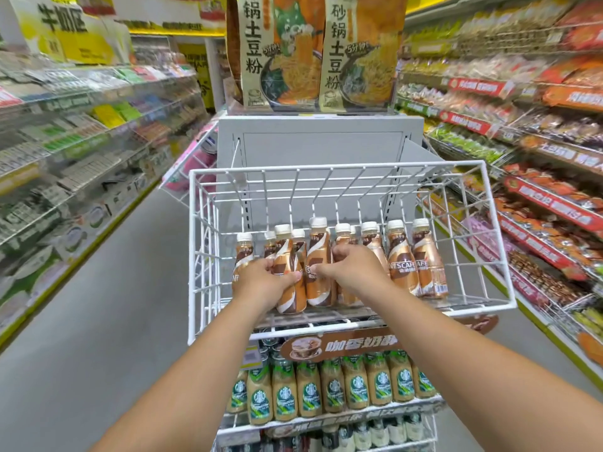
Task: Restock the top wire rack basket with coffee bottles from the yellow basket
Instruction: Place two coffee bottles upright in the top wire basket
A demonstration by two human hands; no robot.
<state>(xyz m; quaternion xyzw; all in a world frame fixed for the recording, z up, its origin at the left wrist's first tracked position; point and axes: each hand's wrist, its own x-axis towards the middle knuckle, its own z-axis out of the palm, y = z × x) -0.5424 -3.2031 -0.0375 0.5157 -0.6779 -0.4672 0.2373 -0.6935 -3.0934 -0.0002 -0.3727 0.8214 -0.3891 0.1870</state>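
The white top wire rack basket point(496, 223) stands at the aisle end, holding several brown Nescafe coffee bottles with white caps. My left hand point(261, 278) is wrapped around one coffee bottle point(288, 288) near the basket's front. My right hand point(346, 265) grips the neighbouring coffee bottle point(319, 269), which stands upright. Two more bottles point(414, 262) stand at the right of the row. The yellow basket is out of view.
Below the top basket, a lower shelf holds a row of green-label Starbucks bottles point(332, 386) behind a brown sign. Large noodle packs point(313, 50) stand on the grey cabinet above. Stocked snack shelves line both sides of the grey aisle floor point(98, 321).
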